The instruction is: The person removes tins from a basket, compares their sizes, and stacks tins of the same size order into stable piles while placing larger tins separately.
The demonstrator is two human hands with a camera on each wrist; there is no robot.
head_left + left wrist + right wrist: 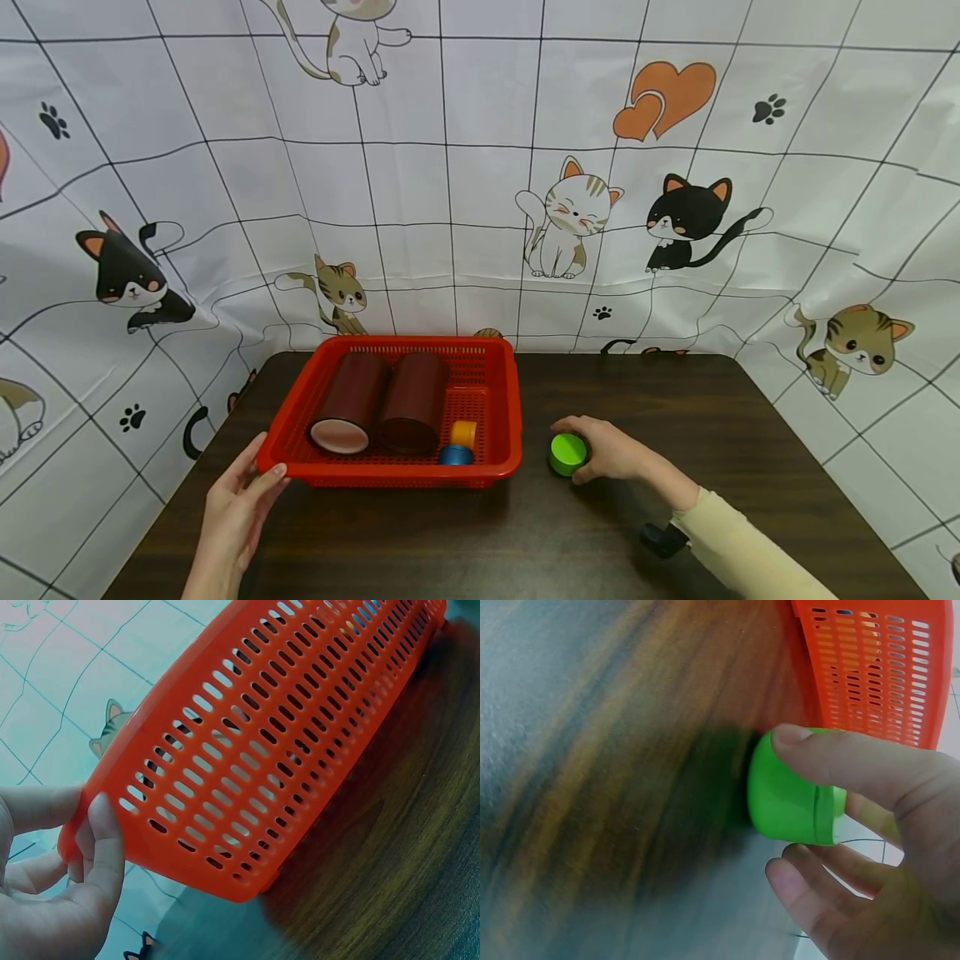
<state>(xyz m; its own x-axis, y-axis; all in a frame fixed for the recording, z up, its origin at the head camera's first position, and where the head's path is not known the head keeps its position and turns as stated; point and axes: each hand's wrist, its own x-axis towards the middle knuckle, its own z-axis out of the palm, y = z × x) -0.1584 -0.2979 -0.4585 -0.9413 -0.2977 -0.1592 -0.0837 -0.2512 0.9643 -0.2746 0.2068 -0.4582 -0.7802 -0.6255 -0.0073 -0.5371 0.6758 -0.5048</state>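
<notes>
My left hand (238, 510) pinches the near left corner of a red plastic basket (405, 475) between thumb and fingers; the left wrist view shows the slotted side wall (247, 772). In the basket lie two dark brown cylinders (351, 396), side by side, one with a pale end facing me. A small yellow round container (463, 433) and a blue one (455, 455) sit in its near right corner. My right hand (611, 450) holds a small bright green round container (567, 455) just right of the basket, thumb on one side and fingers around the other.
The basket stands on a dark wood-grain table (420, 550). A white sheet with grid lines and cartoon cats (480, 183) hangs behind and at both sides. A black strap piece (663, 540) shows at the right wrist below a pale yellow sleeve (742, 542).
</notes>
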